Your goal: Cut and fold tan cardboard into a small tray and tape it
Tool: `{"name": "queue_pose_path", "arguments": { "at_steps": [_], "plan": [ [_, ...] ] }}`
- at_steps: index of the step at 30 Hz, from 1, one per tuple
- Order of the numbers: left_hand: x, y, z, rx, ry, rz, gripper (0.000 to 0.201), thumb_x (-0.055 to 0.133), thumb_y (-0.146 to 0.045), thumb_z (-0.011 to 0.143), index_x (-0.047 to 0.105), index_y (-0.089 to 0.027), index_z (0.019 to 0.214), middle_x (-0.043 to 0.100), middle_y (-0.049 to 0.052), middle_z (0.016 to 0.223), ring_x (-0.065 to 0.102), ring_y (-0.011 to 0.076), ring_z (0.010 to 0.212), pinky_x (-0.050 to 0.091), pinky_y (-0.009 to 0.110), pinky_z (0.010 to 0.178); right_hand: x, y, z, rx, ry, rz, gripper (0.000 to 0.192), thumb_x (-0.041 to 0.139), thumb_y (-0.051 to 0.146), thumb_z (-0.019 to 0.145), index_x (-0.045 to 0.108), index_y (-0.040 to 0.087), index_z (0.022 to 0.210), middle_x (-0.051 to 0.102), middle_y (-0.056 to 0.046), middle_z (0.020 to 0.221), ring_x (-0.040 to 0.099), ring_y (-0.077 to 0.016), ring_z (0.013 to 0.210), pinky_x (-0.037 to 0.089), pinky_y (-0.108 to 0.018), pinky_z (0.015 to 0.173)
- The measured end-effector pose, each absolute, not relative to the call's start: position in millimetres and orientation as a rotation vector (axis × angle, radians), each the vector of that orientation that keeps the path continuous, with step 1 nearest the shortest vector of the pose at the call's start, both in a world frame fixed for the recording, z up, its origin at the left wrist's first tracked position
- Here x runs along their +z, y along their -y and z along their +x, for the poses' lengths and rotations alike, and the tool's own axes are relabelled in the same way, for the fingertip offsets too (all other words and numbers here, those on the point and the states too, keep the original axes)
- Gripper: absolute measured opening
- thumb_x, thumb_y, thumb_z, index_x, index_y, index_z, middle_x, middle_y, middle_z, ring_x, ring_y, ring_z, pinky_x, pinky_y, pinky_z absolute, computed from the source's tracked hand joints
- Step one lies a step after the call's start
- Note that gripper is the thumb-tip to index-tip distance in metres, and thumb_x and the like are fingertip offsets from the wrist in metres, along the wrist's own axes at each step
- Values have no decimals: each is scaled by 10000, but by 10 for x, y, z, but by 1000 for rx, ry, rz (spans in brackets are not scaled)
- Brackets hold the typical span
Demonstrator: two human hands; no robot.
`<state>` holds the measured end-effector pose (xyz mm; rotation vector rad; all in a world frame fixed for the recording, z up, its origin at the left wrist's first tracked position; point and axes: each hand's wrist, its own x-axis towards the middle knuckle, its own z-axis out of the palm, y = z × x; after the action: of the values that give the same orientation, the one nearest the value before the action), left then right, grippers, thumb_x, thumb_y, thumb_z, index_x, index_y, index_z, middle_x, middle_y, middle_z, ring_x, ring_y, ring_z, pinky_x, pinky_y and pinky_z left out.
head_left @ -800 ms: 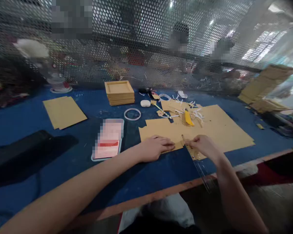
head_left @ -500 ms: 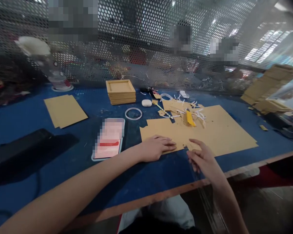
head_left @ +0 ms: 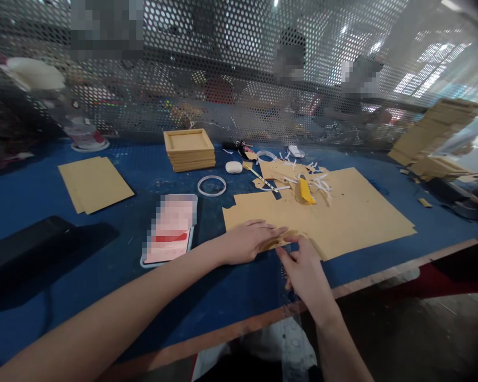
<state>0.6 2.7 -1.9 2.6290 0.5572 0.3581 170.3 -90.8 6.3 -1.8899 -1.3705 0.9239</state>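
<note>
My left hand [head_left: 245, 243] lies flat with fingers stretched out on a tan card sheet [head_left: 358, 212] near the table's front edge. Beside its fingertips, my right hand [head_left: 305, 268] is closed, thumb and forefinger together at the near edge of the card, which curls up there. A clear plastic ruler [head_left: 293, 339] hangs down from under the right hand towards my lap; its upper end is hidden by the fingers. Farther back on the card lie a yellow cutter [head_left: 306, 191], white paper strips [head_left: 322, 184] and torn card scraps [head_left: 276, 170].
A phone [head_left: 171, 228], a tape ring [head_left: 212, 185] and a white earbud case [head_left: 233, 167] lie to the left. Behind are stacked card trays [head_left: 189, 151], and two card sheets [head_left: 95, 184] lie farther left. A perforated metal screen [head_left: 239, 101] bounds the back.
My right hand has moved left to the card's near edge, beside my left fingers, bringing the ruler along. The card's edge now curls up there. My left hand stays in place.
</note>
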Motion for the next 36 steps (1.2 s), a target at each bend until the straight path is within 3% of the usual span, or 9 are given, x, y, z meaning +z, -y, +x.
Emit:
{"name": "queue_pose_path", "arguments": {
  "at_steps": [11,17,22,28,36],
  "plan": [
    [-18,-32,0,303,-540,2637,676,397,-44,851,259,-264,1474,390,16,1493,374,160,1357,247,370,1146,181,931,1813,920,1270,-2016,202,516,321,864,402,230,1003,526,86,442,540,-174,296,386,-232,266],
    [-24,-27,4,312,-551,2637,630,408,-76,885,268,-254,1472,411,30,1479,388,175,1348,272,379,1138,177,905,1778,938,1209,-1912,260,551,379,850,427,224,1018,531,87,445,522,-155,290,369,-214,275],
    [-19,-15,-1,342,-565,2620,581,396,-96,912,292,-248,1463,426,49,1467,409,193,1337,290,407,1130,148,822,1764,859,1279,-1950,214,531,314,846,435,215,1009,526,72,467,528,-163,299,410,-246,288],
    [-24,-17,-13,339,-562,2617,602,391,-75,893,296,-255,1460,413,36,1477,397,180,1343,286,397,1131,114,817,1945,842,1210,-2028,326,545,389,837,427,210,1083,511,62,440,549,-204,321,380,-266,253],
    [8,-19,-7,309,-542,2620,661,398,-38,848,289,-251,1465,404,29,1483,392,172,1345,272,380,1131,27,851,2051,857,1114,-2022,389,560,401,825,414,201,1125,490,96,377,491,-173,269,340,-224,257]
  ]
}}
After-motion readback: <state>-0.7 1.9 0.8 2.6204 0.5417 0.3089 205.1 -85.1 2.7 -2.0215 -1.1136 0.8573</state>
